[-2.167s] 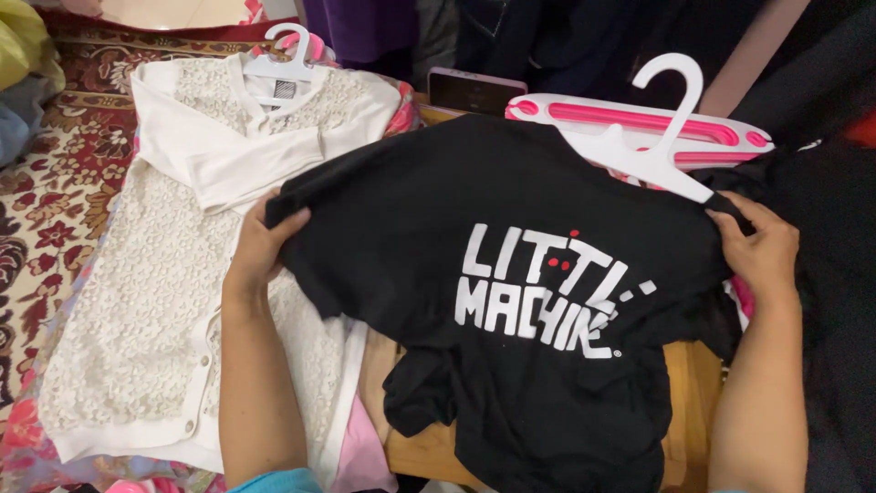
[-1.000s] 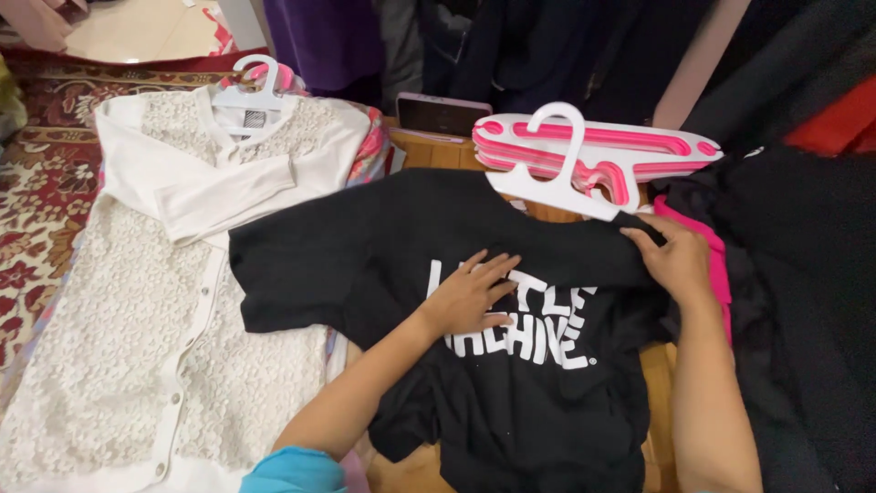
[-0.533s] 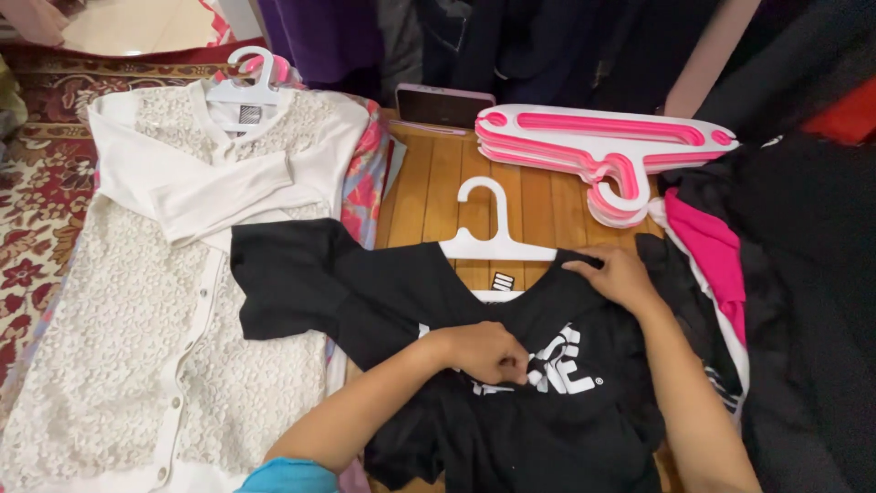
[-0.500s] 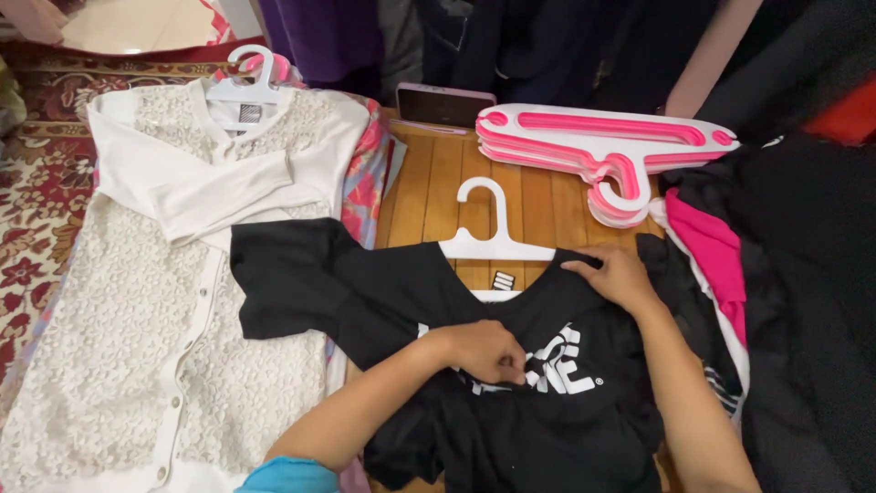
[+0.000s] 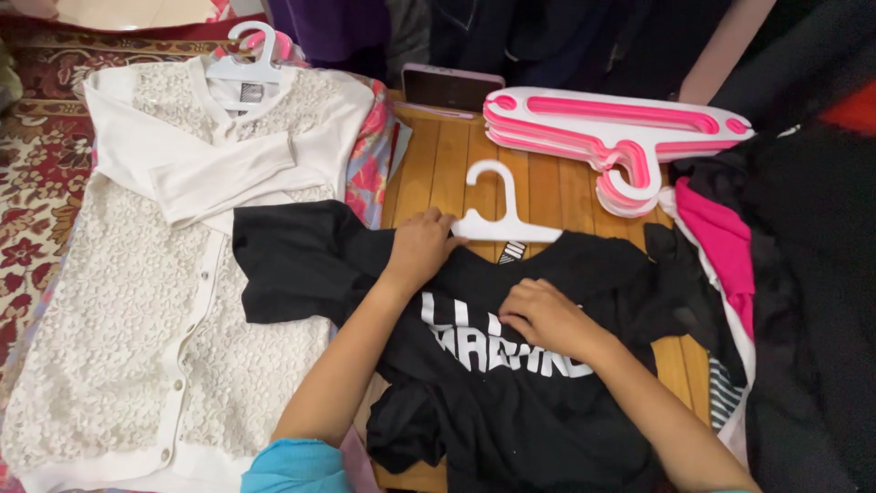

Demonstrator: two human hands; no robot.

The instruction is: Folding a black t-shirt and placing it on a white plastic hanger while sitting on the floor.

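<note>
A black T-shirt (image 5: 511, 402) with white print lies rumpled on the wooden table (image 5: 438, 164), with a white plastic hanger (image 5: 502, 215) in its neck. My left hand (image 5: 422, 246) grips the shirt's left shoulder at the hanger's arm, fingers touching the plastic. Lower down, my right hand (image 5: 546, 315) presses flat on the chest of the shirt, just below the collar, fingers pinching the cloth. One black sleeve (image 5: 292, 265) spreads left over a white lace cardigan (image 5: 155, 301).
The cardigan hangs on its own white hanger (image 5: 248, 50) on the left, over a patterned rug (image 5: 27, 219). A stack of pink hangers (image 5: 620, 137) and a phone (image 5: 452, 89) lie at the table's back. Dark and pink clothes (image 5: 730, 246) pile at the right.
The shirt was lifted and spread, then laid down with the white hanger slid into its neck. My left hand moved up to the shoulder and my right hand came down onto the chest.
</note>
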